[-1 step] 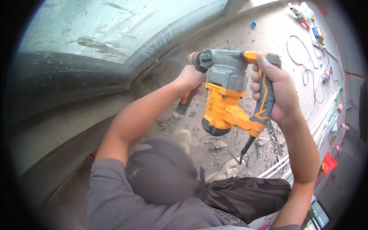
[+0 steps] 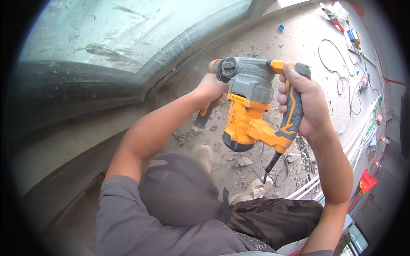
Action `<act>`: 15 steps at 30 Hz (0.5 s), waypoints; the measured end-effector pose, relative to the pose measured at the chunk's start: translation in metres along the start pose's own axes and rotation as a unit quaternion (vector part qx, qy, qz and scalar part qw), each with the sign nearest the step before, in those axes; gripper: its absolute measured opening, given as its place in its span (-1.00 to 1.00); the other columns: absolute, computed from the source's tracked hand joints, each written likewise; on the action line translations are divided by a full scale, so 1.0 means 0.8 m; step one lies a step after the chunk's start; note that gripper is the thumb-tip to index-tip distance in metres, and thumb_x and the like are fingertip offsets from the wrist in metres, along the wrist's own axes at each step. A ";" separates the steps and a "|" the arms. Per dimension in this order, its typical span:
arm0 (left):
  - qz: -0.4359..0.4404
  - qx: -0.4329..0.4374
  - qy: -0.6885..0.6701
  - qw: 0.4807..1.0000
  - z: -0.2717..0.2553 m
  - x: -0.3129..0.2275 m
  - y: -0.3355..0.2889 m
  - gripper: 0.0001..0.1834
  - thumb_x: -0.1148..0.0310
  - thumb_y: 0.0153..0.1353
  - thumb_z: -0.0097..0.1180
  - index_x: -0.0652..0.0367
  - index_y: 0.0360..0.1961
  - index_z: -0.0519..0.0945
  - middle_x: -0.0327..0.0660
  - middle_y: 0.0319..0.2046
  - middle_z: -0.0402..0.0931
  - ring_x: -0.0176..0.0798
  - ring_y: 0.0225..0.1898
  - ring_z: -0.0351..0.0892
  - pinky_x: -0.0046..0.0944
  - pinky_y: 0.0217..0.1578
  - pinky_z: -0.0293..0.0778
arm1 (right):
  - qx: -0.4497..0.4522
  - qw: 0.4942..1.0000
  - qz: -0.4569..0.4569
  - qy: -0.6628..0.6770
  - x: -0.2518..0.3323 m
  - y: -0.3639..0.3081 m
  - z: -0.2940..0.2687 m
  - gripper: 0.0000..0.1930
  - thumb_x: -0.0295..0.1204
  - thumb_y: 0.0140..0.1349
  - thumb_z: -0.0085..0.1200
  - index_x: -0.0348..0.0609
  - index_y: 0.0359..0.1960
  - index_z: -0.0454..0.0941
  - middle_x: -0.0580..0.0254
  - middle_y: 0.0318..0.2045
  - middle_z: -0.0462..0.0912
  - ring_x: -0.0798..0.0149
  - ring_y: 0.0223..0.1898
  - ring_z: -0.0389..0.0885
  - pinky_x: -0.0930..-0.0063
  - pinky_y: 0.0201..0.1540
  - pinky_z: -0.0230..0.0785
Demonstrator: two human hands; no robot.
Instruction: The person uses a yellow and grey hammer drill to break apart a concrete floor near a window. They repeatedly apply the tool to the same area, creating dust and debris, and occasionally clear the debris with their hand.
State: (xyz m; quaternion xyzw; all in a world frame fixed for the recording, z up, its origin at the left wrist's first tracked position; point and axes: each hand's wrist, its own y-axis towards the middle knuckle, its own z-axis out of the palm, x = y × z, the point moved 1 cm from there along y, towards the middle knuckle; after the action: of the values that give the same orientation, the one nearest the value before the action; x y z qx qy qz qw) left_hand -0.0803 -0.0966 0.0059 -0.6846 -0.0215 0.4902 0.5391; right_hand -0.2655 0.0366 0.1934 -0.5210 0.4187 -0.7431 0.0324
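Observation:
An orange and grey corded rotary hammer (image 2: 252,87) is held level in front of me, its nose toward the wall on the left. My right hand (image 2: 311,96) wraps round the rear grip, thumb over the top of it and fingers curled on the inner side. My left hand (image 2: 212,90) is closed round the side handle (image 2: 206,114) near the nose, with most of its fingers hidden. No bit can be made out beyond the orange collar (image 2: 213,65). From the bottom of the rear grip hangs the black power cord (image 2: 271,164).
Broken rubble (image 2: 245,161) and dust lie under the tool, beside my shoes (image 2: 253,190). A large glass pane (image 2: 106,34) with a dark lower frame stands at left. On the right are looped cables (image 2: 337,77), white pipes (image 2: 305,187), red-handled pliers (image 2: 335,21) and a red bag (image 2: 367,181).
The rotary hammer and both hands have shifted very slightly left and down. My grip on both handles is the same.

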 end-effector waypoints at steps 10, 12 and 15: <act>0.005 -0.009 0.048 0.999 0.015 0.010 0.001 -0.88 0.46 0.41 0.19 0.27 -0.29 0.68 -0.22 -0.58 0.51 -0.31 -0.69 0.46 -0.20 -0.69 0.34 | 0.024 0.994 0.007 0.110 -0.044 -0.008 -0.030 -0.65 -0.16 0.54 0.34 -0.16 0.12 0.69 0.40 -0.37 0.60 0.49 -0.40 0.57 0.54 -0.38 0.49; -0.004 -0.036 0.110 0.993 0.003 0.017 0.014 -0.85 0.44 0.41 0.18 0.26 -0.29 0.71 -0.23 -0.56 0.54 -0.33 -0.67 0.48 -0.21 -0.68 0.34 | 0.035 0.990 0.018 0.138 -0.060 -0.001 -0.028 -0.65 -0.17 0.54 0.35 -0.15 0.13 0.69 0.40 -0.37 0.60 0.49 -0.40 0.57 0.54 -0.37 0.49; -0.006 -0.019 0.103 0.994 -0.007 0.017 0.018 -0.84 0.43 0.30 0.27 0.29 -0.39 0.64 -0.23 -0.61 0.45 -0.28 -0.70 0.40 -0.16 -0.66 0.34 | 0.031 0.984 0.015 0.172 -0.092 0.001 -0.032 -0.67 -0.20 0.55 0.34 -0.16 0.12 0.66 0.41 -0.38 0.58 0.48 -0.41 0.58 0.53 -0.40 0.48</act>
State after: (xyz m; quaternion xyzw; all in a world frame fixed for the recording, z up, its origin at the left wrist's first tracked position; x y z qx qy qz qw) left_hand -0.0764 -0.0994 -0.0139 -0.7413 0.0211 0.4136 0.5282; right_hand -0.2526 0.0869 0.1353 -0.3777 0.4023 -0.8339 -0.0130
